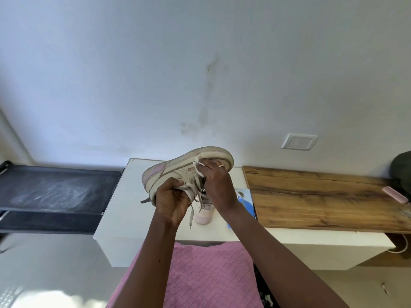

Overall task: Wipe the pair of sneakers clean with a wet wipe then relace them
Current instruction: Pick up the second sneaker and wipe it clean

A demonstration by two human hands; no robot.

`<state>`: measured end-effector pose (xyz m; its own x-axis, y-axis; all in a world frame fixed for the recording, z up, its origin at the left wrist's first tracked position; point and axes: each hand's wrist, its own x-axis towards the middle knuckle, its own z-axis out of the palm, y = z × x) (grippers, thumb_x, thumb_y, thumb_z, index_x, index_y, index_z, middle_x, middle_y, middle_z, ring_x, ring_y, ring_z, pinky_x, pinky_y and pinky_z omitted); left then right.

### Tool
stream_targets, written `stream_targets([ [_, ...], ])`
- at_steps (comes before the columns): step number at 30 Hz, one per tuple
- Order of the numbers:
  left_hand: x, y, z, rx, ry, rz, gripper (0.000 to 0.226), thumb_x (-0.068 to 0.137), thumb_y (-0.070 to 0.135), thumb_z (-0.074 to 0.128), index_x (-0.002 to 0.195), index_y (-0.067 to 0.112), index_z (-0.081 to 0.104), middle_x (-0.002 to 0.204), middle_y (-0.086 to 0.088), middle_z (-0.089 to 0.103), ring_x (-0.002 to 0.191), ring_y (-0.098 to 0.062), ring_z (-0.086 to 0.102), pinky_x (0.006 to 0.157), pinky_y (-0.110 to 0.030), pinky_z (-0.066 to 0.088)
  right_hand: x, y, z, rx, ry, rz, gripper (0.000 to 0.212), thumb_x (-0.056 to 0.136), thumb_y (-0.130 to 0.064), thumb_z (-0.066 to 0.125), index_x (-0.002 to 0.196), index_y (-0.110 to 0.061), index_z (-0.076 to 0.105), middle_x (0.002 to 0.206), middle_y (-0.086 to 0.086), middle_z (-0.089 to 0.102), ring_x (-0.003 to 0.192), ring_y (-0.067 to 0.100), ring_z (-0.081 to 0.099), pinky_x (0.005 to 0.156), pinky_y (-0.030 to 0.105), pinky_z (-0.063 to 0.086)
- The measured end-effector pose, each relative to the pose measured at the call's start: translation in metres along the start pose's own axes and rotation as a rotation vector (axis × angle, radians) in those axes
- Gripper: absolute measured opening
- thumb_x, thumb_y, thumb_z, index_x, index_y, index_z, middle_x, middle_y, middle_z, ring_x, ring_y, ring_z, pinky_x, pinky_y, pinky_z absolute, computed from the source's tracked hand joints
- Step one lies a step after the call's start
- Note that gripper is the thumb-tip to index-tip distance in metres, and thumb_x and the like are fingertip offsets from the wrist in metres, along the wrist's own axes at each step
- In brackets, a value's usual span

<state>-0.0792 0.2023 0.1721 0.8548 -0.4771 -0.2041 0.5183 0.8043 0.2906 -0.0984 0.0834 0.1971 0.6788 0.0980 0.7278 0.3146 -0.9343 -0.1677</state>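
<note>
Sneaker [175, 172] aloft, wipe [198, 166] at midsole edge

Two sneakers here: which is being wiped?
The raised beige sneaker with pink panels, gripped by the left hand; the right hand holds a white wipe against it. The other sneaker sits on the white table.

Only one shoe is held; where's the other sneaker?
Head view, centre: the other sneaker sits on the white table, under the held sneaker, left of the blue pack.

Wall plate [299, 141], 2 o'clock | wooden surface [322, 196], 3 o'clock | black rack [55, 187], 9 o'clock | pink quilted cloth [211, 276], 6 o'clock
</note>
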Motion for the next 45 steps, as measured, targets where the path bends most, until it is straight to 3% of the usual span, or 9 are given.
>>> stream_targets([
  [3,-0.004,-0.001,0.003,0.030,0.044,-0.028,0.027,0.053,-0.011,0.051,0.077,0.001,0.056,0.080,-0.010,0.056,0.067,-0.013,0.049,0.057,-0.012,0.042,0.004,-0.008,-0.003,0.122,-0.089,-0.028,0.029,0.060,0.010,0.057,0.083,0.001,0.072,0.091,0.014,0.071,0.078,0.029,0.069,0.067,0.032,0.056],
  [12,-0.014,-0.017,0.021,0.260,-0.012,0.239,0.055,0.077,-0.025,0.020,0.096,0.011,0.057,0.075,0.004,0.070,0.072,-0.008,0.065,0.062,-0.016,0.052,0.014,-0.033,0.004,0.055,-0.061,-0.129,0.034,0.078,-0.005,0.040,0.095,-0.001,0.070,0.102,0.011,0.068,0.092,0.027,0.061,0.078,0.029,0.052],
  [17,-0.004,-0.010,0.014,0.280,0.094,0.178,0.037,0.071,-0.020,0.027,0.052,-0.001,0.053,0.062,-0.012,0.050,0.061,-0.030,0.049,0.060,-0.035,0.043,0.013,0.000,-0.002,-0.103,0.039,0.081,0.027,0.075,0.004,0.052,0.096,0.003,0.069,0.099,0.013,0.069,0.094,0.031,0.061,0.077,0.031,0.052],
  [20,-0.005,-0.013,0.012,0.313,0.089,0.180,0.045,0.072,-0.019,0.026,0.042,0.001,0.052,0.057,-0.014,0.051,0.057,-0.030,0.050,0.056,-0.034,0.044,0.018,0.006,-0.005,-0.103,0.039,0.256,0.038,0.075,-0.001,0.037,0.093,0.003,0.071,0.096,0.014,0.070,0.089,0.035,0.065,0.074,0.031,0.052],
  [23,-0.006,-0.018,0.014,0.314,0.094,0.205,0.053,0.074,-0.020,0.026,0.037,0.007,0.052,0.047,-0.008,0.047,0.049,-0.022,0.051,0.057,-0.032,0.041,0.023,-0.007,-0.006,-0.035,0.019,0.271,0.032,0.061,0.014,0.051,0.086,0.005,0.070,0.093,0.016,0.070,0.082,0.036,0.066,0.070,0.029,0.052],
  [28,-0.012,-0.022,0.014,0.313,-0.072,0.361,0.050,0.070,-0.013,0.048,0.110,0.016,0.057,0.089,0.003,0.069,0.078,-0.009,0.064,0.070,-0.023,0.053,0.025,-0.051,0.000,0.131,-0.065,0.017,0.034,0.065,0.014,0.055,0.092,0.000,0.070,0.102,0.014,0.069,0.088,0.032,0.065,0.074,0.031,0.055],
  [32,-0.011,-0.023,0.016,0.260,-0.099,0.418,0.054,0.090,-0.015,0.030,0.127,0.022,0.046,0.105,0.003,0.062,0.088,-0.010,0.060,0.074,-0.022,0.053,0.036,-0.060,-0.003,0.110,-0.058,-0.085,0.043,0.073,0.000,0.034,0.097,-0.002,0.069,0.103,0.009,0.068,0.094,0.028,0.061,0.078,0.029,0.052],
  [37,-0.013,-0.015,0.023,0.393,0.064,0.306,0.056,0.075,-0.022,0.025,0.041,0.010,0.056,0.044,-0.004,0.046,0.048,-0.017,0.044,0.048,-0.023,0.042,0.034,-0.023,-0.013,-0.054,0.038,-0.033,0.045,0.074,-0.002,0.033,0.100,0.001,0.070,0.103,0.012,0.069,0.093,0.030,0.063,0.086,0.028,0.043],
  [45,-0.003,-0.011,0.013,0.248,0.091,0.252,0.050,0.074,-0.018,0.026,0.039,0.009,0.050,0.049,-0.006,0.044,0.060,-0.025,0.037,0.058,-0.032,0.029,0.026,0.030,-0.012,-0.179,0.031,0.336,0.042,0.074,0.002,0.037,0.100,0.001,0.070,0.099,0.016,0.070,0.079,0.035,0.069,0.066,0.034,0.055],
])
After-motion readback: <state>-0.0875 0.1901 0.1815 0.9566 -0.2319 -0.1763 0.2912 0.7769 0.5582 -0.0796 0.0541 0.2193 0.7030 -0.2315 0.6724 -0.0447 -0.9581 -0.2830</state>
